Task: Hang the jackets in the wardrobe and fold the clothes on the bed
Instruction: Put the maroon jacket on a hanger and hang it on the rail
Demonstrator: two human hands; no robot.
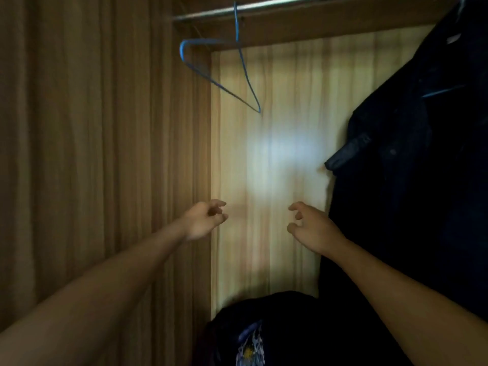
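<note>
Our left hand (pixel 204 220) and right hand (pixel 310 225) are loosely curled, empty. Thin blue wire hanger (pixel 219 64) hangs skewed above them; sloppy grab may knock it off the metal rail (pixel 264 6).

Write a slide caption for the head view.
Left hand and right hand, both empty, reach under a bare blue hanger beside a hung dark jacket.

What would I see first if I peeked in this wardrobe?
An empty blue hanger dangles, tilted, from the metal rail at the top. A big dark jacket fills the right side. In the middle, the left hand and right hand reach forward, holding nothing, fingers loosely curled.
</note>
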